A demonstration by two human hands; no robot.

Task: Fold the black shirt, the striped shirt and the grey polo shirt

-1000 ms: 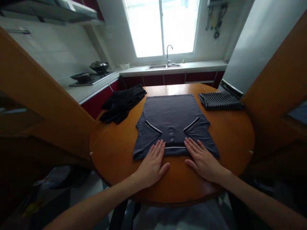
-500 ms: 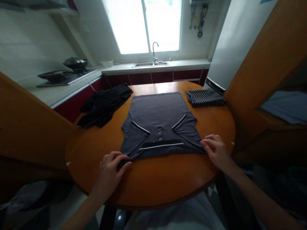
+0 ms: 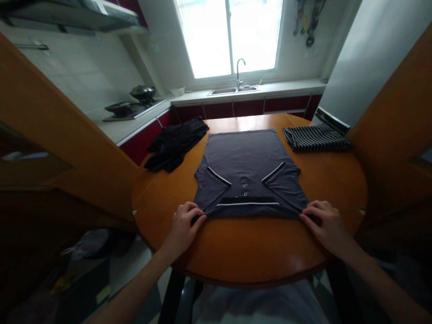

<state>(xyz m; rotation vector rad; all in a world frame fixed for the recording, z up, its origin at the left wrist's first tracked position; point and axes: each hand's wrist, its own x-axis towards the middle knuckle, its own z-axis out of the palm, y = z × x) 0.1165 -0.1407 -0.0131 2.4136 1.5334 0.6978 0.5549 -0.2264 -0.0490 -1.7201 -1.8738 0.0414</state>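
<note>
A grey polo shirt [image 3: 243, 150] lies spread on the round wooden table [image 3: 243, 252], its collar edge towards me. Both sleeves, trimmed in black and white, are folded inward over the front, on either side of two visible buttons. At the shirt's near left corner my left hand [image 3: 185, 223] pinches the fabric between thumb and fingers. My right hand [image 3: 324, 223] grips the near right corner in the same way. The cloth between them runs nearly straight along the front edge.
Crumpled black clothing [image 3: 177, 143] lies at the table's far left. A folded black-and-white striped garment [image 3: 315, 137] sits at the far right. Beyond stand a counter with a sink [image 3: 232, 90] and a stove with a covered wok [image 3: 142, 93]. Wooden frames flank the table.
My hands lay flat on the collar a second ago; they moved apart to the shirt's near corners and took hold of them. The near edge now looks straighter.
</note>
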